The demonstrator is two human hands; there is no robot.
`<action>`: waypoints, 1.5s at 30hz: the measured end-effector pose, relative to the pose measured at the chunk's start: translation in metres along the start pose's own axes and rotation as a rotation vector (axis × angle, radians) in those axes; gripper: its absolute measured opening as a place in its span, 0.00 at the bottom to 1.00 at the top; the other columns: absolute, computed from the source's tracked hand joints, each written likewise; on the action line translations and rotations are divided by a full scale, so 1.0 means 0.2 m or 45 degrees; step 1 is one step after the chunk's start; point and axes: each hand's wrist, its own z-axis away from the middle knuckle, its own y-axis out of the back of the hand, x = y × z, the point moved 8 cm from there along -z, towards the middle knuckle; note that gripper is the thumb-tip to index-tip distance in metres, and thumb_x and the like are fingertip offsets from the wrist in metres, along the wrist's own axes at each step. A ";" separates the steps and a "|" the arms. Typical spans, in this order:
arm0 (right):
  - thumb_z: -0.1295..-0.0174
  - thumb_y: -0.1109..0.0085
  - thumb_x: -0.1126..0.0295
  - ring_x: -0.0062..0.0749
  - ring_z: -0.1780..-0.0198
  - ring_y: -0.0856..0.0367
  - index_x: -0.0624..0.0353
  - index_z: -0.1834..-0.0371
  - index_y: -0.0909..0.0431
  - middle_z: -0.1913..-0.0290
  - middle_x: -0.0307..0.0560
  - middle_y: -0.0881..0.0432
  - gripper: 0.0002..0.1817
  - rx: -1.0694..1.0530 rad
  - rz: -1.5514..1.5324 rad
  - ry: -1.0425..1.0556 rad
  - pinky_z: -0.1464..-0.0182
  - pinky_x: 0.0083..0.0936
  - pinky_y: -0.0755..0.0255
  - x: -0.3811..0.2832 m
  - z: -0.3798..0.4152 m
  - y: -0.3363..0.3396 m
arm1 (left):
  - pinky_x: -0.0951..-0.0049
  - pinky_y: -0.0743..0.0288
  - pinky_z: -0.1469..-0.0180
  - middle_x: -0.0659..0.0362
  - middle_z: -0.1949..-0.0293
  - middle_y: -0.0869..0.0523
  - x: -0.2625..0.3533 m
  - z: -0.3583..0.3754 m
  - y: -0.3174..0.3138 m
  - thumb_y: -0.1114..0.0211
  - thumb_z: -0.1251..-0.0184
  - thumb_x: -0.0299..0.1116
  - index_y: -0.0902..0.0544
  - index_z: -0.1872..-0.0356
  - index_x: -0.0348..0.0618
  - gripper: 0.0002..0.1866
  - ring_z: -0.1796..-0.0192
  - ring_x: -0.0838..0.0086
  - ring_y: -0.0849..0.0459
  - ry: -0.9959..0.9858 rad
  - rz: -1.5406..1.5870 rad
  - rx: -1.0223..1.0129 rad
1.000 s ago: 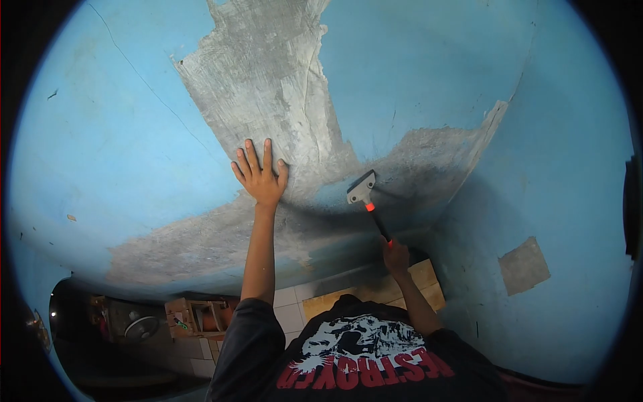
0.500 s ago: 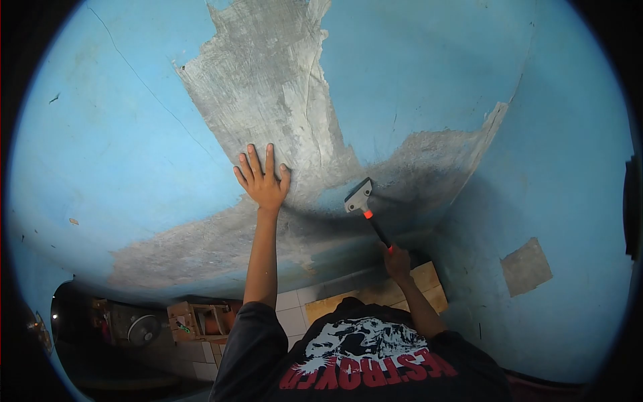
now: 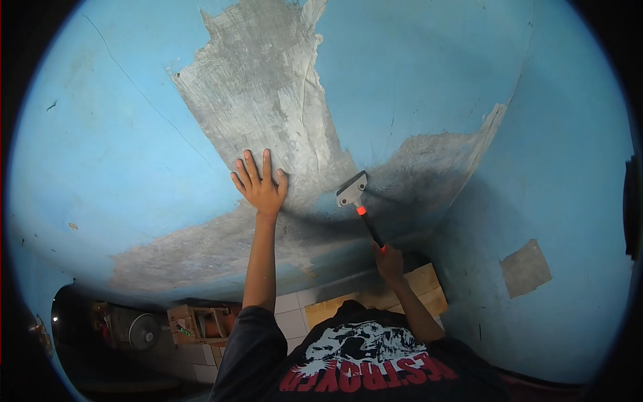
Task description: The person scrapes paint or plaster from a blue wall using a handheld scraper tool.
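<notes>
The left hand (image 3: 260, 185) lies flat and open against the blue wall (image 3: 120, 147), fingers spread, pressed on the edge of the bare grey patch (image 3: 261, 87) where the paint is gone. The right hand (image 3: 388, 261) is closed round the black handle of a scraper (image 3: 360, 204) — the handle runs up toward 11 o'clock from the fist, with an orange collar just below the metal head. The blade sits on the wall at about 3 o'clock from the left hand, near it but apart, at the seam where a thin strip of blue meets the scraped grey.

The grey area spreads from 12 o'clock down and out to a second rough band (image 3: 429, 161) at 2 o'clock of the blade. A separate square grey patch (image 3: 526, 268) shows on the side wall, well apart at 4 o'clock. Below, at 6 o'clock, white tiles (image 3: 291, 315) and a wooden board (image 3: 415, 285) lie under the right forearm — a wooden crate (image 3: 197, 321) and a fan (image 3: 144, 331) stand toward 8 o'clock.
</notes>
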 end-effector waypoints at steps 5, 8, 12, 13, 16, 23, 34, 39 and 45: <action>0.26 0.43 0.41 0.65 0.70 0.16 0.64 0.71 0.22 0.79 0.60 0.20 0.32 0.032 0.127 0.021 0.70 0.54 0.27 0.10 0.03 0.00 | 0.44 0.62 0.17 0.48 0.20 0.34 -0.01 0.01 0.00 0.44 0.27 0.48 0.19 0.29 0.57 0.27 0.16 0.50 0.45 0.035 0.006 -0.008; 0.27 0.43 0.41 0.65 0.70 0.16 0.63 0.71 0.22 0.79 0.60 0.20 0.32 0.048 0.121 0.026 0.69 0.54 0.27 0.08 0.02 0.00 | 0.44 0.61 0.17 0.48 0.20 0.34 -0.01 0.01 -0.01 0.44 0.27 0.48 0.19 0.29 0.58 0.27 0.16 0.50 0.45 0.030 0.005 -0.004; 0.26 0.44 0.41 0.66 0.69 0.16 0.63 0.71 0.22 0.78 0.60 0.19 0.32 0.023 0.079 0.010 0.68 0.55 0.27 -0.02 0.00 0.05 | 0.43 0.61 0.18 0.48 0.20 0.34 -0.01 0.02 -0.01 0.43 0.28 0.48 0.20 0.28 0.58 0.28 0.16 0.50 0.45 0.043 -0.003 -0.025; 0.26 0.44 0.41 0.66 0.69 0.16 0.63 0.71 0.22 0.78 0.60 0.19 0.32 0.024 0.082 0.010 0.68 0.55 0.27 0.00 0.01 0.05 | 0.43 0.61 0.18 0.48 0.20 0.34 -0.01 0.01 -0.01 0.43 0.28 0.48 0.20 0.28 0.58 0.28 0.16 0.50 0.44 0.051 0.004 -0.028; 0.26 0.44 0.41 0.66 0.68 0.17 0.63 0.71 0.23 0.77 0.61 0.19 0.32 0.031 0.114 0.010 0.67 0.56 0.27 0.07 0.01 0.04 | 0.43 0.64 0.18 0.44 0.19 0.38 0.01 -0.01 0.01 0.45 0.25 0.44 0.24 0.25 0.51 0.29 0.15 0.48 0.48 -0.018 0.013 -0.019; 0.26 0.44 0.41 0.67 0.68 0.17 0.61 0.71 0.22 0.78 0.61 0.19 0.30 0.038 0.055 0.048 0.67 0.56 0.26 -0.01 -0.03 0.06 | 0.44 0.61 0.17 0.48 0.20 0.34 0.00 0.00 0.00 0.43 0.28 0.47 0.20 0.28 0.57 0.28 0.16 0.49 0.44 0.042 0.008 -0.022; 0.26 0.45 0.42 0.66 0.68 0.16 0.61 0.71 0.22 0.78 0.60 0.18 0.30 0.016 0.145 0.032 0.67 0.58 0.24 0.08 -0.03 0.04 | 0.43 0.63 0.18 0.45 0.19 0.38 0.01 0.00 0.01 0.45 0.25 0.45 0.24 0.25 0.52 0.29 0.15 0.48 0.48 -0.020 -0.001 -0.016; 0.27 0.43 0.41 0.67 0.67 0.16 0.62 0.69 0.22 0.77 0.61 0.18 0.30 0.006 0.116 -0.008 0.66 0.58 0.26 0.08 0.03 0.03 | 0.45 0.63 0.17 0.48 0.20 0.35 0.00 0.00 0.00 0.43 0.28 0.46 0.19 0.29 0.56 0.27 0.16 0.50 0.45 0.029 0.003 -0.014; 0.27 0.43 0.41 0.67 0.68 0.17 0.62 0.69 0.22 0.77 0.61 0.18 0.30 0.043 0.175 0.006 0.67 0.57 0.27 0.17 0.02 0.02 | 0.44 0.62 0.17 0.48 0.20 0.35 0.00 0.01 0.00 0.43 0.27 0.47 0.20 0.29 0.57 0.27 0.16 0.50 0.45 0.037 0.004 -0.033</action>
